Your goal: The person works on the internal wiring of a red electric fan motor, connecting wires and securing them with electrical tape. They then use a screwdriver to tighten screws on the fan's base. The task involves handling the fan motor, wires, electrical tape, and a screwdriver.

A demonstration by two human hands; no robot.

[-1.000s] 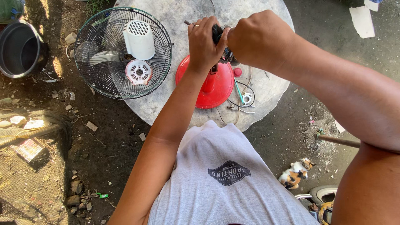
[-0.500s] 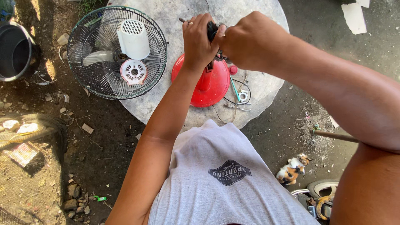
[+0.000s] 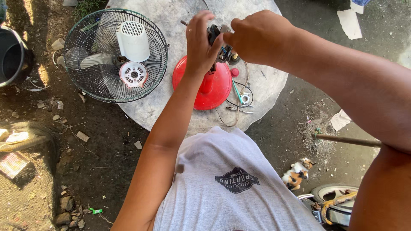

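Note:
A red fan stand (image 3: 212, 87) with a round base stands on a round grey stone table (image 3: 171, 109). At the top of its neck sits a dark motor part (image 3: 219, 42) with coloured wires. My left hand (image 3: 200, 42) grips this part from the left. From the right my right hand (image 3: 257, 38) closes on the same part, and my fingers hide most of it. A small red knob (image 3: 234, 72) and loose wires (image 3: 239, 102) lie on the table just right of the stand.
A black wire fan cage (image 3: 115, 55) with blades, a white motor cover and a white-red cap lies on the table's left. A dark bucket (image 3: 15, 57) stands far left. On the dirt ground at right lie a calico cat (image 3: 295, 173), a stick (image 3: 346, 140) and paper scraps.
Both hands stay on the motor part atop the red stand. The view has drifted slightly, and my left hand's fingers have shifted their hold on the part.

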